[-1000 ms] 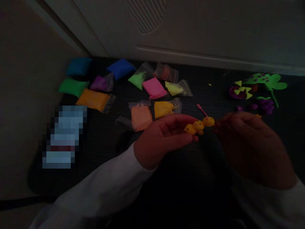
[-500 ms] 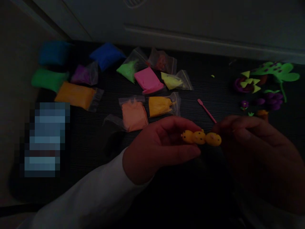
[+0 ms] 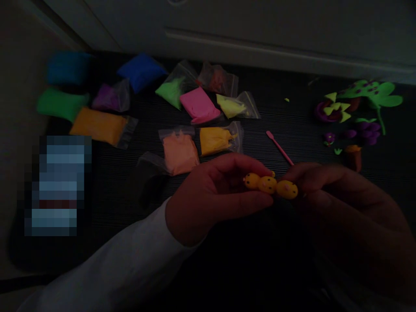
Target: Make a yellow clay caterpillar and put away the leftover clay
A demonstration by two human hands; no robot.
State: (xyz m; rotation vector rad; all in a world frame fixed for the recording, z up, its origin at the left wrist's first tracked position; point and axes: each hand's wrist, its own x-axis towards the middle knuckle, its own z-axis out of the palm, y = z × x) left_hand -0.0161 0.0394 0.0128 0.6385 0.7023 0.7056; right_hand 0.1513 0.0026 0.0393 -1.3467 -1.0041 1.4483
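A yellow clay figure [image 3: 268, 185] of three round heads in a row, with dark eye dots and small pink bits, lies between the thumb and fingers of my left hand [image 3: 208, 199]. At the figure's right end, my right hand [image 3: 351, 212] has its thumb and fingertips pinched together. A tiny yellow speck shows by those fingertips, too small and dim to name. Just beyond my right fingers, a pink modelling tool [image 3: 279, 147] lies on the dark tabletop [image 3: 260, 143]. The light is very dim.
Bags of coloured clay lie left and centre, among them an orange bag [image 3: 97, 125], a peach bag [image 3: 180, 152] and a pink block [image 3: 199, 106]. A blurred-out phone screen [image 3: 58, 182] is at the left. Finished purple and green clay pieces [image 3: 368, 132] stand at the right.
The whole view has shifted slightly, so things sit a little higher and further left. My right fingertips have come closer to the figure's right end. My left hand keeps its hold.
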